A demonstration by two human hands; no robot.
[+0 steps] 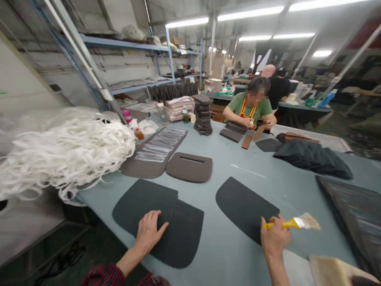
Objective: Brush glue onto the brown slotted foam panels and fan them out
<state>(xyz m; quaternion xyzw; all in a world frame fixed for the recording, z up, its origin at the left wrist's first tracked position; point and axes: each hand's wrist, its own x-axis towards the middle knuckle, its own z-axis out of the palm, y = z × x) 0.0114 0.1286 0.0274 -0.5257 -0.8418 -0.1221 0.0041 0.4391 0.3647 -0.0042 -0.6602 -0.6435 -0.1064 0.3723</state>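
Note:
My left hand (149, 232) rests with fingers spread on two dark, round-cornered panels at the table's near edge. The left panel (135, 200) and the lower right panel (184, 238) overlap or abut; I cannot tell which. A paintbrush (293, 223) with a yellow handle and pale bristles is gripped in my right hand (274, 236), its bristles pointing right. That hand is at the right end of another dark panel (242, 206) lying flat. Beyond my left hand lies a brown-grey panel (190, 169) with a slot in it.
White strips (65, 151) are heaped at left, beside panels streaked with whitish strips (163, 143). A stack of dark pieces (203, 115) stands farther back. Across the table (220, 159) a person (250, 105) handles brown pieces. Dark folded material (312, 157) lies at right; a pale container (327, 266) stands near right.

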